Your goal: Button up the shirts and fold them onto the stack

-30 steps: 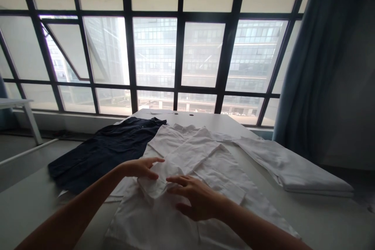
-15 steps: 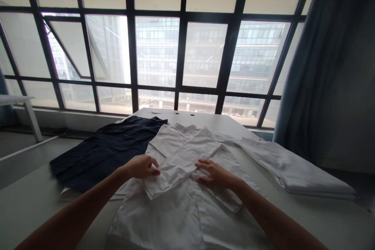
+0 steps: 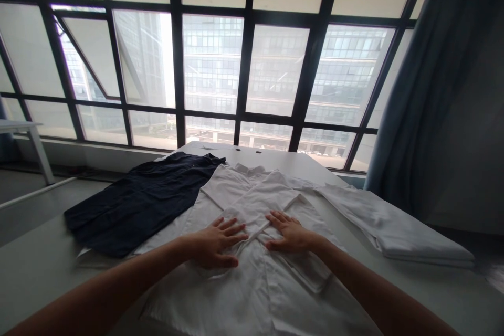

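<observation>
A white shirt point(image 3: 252, 278) lies spread on the white table point(image 3: 433, 294), collar toward the window, with one sleeve folded across its front. My left hand point(image 3: 214, 241) rests flat on the folded sleeve's end, fingers spread. My right hand point(image 3: 289, 232) lies flat beside it on the shirt's right half, fingers stretched out. Both hands press the cloth and hold nothing. The shirt's other sleeve point(image 3: 378, 220) trails off to the right.
A dark navy shirt point(image 3: 142, 199) lies spread to the left, partly under the white one. Beyond the table's far edge stands a large window point(image 3: 244, 63); a blue curtain point(image 3: 425, 94) hangs at the right. Another white table point(image 3: 19, 128) shows at far left.
My left hand let go of the sleeve end it pinched and now lies flat on it. My right hand moved up and right, flattening on the shirt. The sleeve is smoothed down.
</observation>
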A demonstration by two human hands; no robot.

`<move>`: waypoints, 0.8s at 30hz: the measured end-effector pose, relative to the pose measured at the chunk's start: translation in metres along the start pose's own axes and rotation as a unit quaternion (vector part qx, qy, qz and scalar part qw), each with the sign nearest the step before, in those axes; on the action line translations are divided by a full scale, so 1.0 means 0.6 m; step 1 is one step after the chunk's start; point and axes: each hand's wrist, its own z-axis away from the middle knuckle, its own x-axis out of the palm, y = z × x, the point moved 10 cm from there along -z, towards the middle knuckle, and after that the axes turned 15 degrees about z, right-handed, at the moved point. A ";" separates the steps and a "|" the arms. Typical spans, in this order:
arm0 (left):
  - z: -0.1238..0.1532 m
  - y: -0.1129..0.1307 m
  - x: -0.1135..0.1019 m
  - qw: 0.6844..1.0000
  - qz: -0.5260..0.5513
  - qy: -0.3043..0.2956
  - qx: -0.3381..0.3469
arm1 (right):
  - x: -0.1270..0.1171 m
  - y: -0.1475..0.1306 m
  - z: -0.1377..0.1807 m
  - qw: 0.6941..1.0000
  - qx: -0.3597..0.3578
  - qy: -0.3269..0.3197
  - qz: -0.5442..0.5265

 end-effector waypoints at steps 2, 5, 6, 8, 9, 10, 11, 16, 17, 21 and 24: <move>0.008 0.019 -0.007 1.000 0.014 -0.020 0.002 | -0.011 -0.008 0.013 1.000 -0.009 -0.007 0.005; 0.007 0.040 -0.033 0.998 0.060 -0.013 -0.007 | -0.040 -0.026 0.023 0.999 -0.034 -0.001 0.028; 0.001 0.041 -0.046 0.998 0.069 0.007 -0.007 | -0.054 -0.029 0.018 0.998 -0.035 0.018 0.040; -0.017 0.038 -0.071 0.997 0.053 0.059 0.009 | -0.084 -0.022 -0.005 0.994 -0.017 0.085 0.067; -0.027 0.034 -0.076 0.997 0.030 0.074 0.021 | -0.094 -0.012 -0.021 0.989 0.000 0.122 0.079; -0.038 0.027 -0.074 0.997 0.004 0.076 0.031 | -0.098 0.002 -0.040 0.985 0.017 0.146 0.088; -0.048 0.018 -0.067 0.997 -0.017 0.069 0.036 | -0.093 0.020 -0.062 0.983 0.036 0.154 0.093; -0.069 -0.040 -0.026 1.000 -0.015 0.022 0.002 | -0.030 0.147 -0.167 0.987 0.121 0.079 0.067; -0.070 -0.046 -0.023 1.000 -0.007 0.023 -0.003 | -0.027 0.171 -0.183 0.986 0.133 0.078 0.066; -0.076 -0.057 -0.025 0.999 0.015 0.037 -0.005 | -0.037 0.249 -0.242 0.978 0.174 0.078 0.086; -0.087 -0.061 -0.033 0.999 0.023 0.044 -0.011 | -0.040 0.297 -0.285 0.972 0.209 0.067 0.089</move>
